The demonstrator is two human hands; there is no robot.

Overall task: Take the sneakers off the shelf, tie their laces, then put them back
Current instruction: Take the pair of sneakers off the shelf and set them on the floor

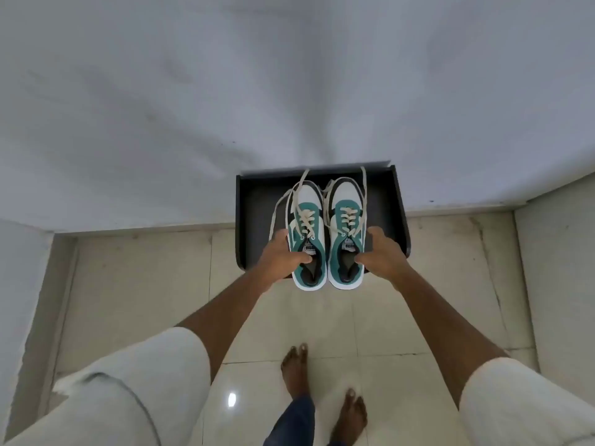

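Sneakers (pixel 326 239): matt teal-white fabric, flat cloth laces (pixel 306 220). Shelf (pixel 257 201): smooth dark board. Floor (pixel 322 323): glossy tile. Sleeves (pixel 138 381): pale cloth.

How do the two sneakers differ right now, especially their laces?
The left sneaker has its loose laces trailing off to its outer left side, while the right sneaker has one lace running straight up past its toe. The left hand holds the left sneaker, the right hand the right. Both are teal and white, untied.

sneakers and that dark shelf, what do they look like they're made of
Sneakers: likely teal suede or canvas with white panels, matte; white rubber-looking soles; flat cream woven laces, loose. Shelf: probably dark laminated board, smooth with a thin straight edge; hard to confirm.
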